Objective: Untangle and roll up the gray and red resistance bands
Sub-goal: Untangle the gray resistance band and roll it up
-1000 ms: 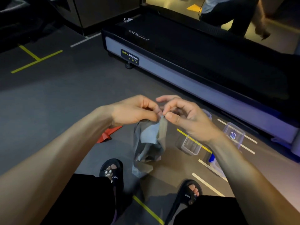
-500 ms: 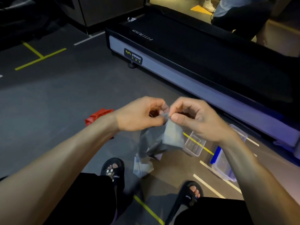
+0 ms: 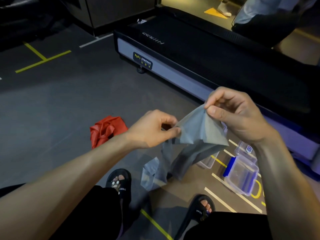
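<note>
Right now both hands work the gray band (image 3: 199, 134) in the air above the floor (image 3: 60, 118). The left hand (image 3: 152, 129) pinches one corner of the top edge between thumb and forefinger, and the right hand (image 3: 232, 113) pinches the other corner, held higher, so a flat panel is spread between them while the rest hangs twisted down to the floor between the sandals (image 3: 119, 181). To do this well, I judge the pinches should stay at the very edge and draw apart evenly, letting the hanging length untwist before any rolling starts. The red band (image 3: 107, 129) lies crumpled on the floor just beyond the left forearm, not yet handled. Compared with half a second ago, the hands have separated from nearly touching, the right has risen, and the gray sheet is opened wider.
</note>
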`<act>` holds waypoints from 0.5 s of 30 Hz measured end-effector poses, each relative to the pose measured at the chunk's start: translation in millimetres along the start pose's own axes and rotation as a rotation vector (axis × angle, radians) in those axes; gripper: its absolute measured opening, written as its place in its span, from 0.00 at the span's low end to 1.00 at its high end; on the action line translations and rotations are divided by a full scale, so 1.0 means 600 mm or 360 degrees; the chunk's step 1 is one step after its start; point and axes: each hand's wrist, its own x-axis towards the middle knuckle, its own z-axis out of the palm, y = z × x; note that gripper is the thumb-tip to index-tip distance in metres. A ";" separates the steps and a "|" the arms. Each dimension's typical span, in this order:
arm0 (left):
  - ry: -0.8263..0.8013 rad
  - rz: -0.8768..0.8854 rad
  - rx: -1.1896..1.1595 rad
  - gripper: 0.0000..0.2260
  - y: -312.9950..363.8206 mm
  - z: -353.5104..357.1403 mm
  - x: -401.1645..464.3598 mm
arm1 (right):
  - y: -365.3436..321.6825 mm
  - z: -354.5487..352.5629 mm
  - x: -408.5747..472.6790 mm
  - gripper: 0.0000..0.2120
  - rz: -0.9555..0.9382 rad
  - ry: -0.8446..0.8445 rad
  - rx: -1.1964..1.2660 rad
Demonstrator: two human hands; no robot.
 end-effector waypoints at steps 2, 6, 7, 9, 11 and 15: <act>0.0034 -0.0009 0.0088 0.10 0.002 0.002 -0.002 | -0.001 -0.001 0.001 0.02 -0.0012 0.0007 0.0002; 0.0097 0.0003 0.0192 0.12 0.003 0.000 -0.001 | -0.003 -0.005 0.001 0.05 -0.0023 0.0031 -0.0011; 0.0104 0.0009 0.0178 0.10 0.002 -0.003 -0.001 | -0.003 -0.006 0.001 0.06 -0.0020 0.0037 -0.0015; 0.0122 0.0018 0.0122 0.04 -0.002 -0.008 0.001 | -0.003 -0.008 0.000 0.06 -0.0002 0.0037 -0.0060; 0.0151 0.0011 0.0062 0.01 -0.009 -0.011 0.003 | 0.000 -0.010 -0.002 0.06 0.0011 0.0011 -0.0155; 0.0196 0.0007 0.0041 0.04 -0.020 -0.010 0.003 | 0.009 -0.015 -0.010 0.02 0.0042 0.0000 -0.0253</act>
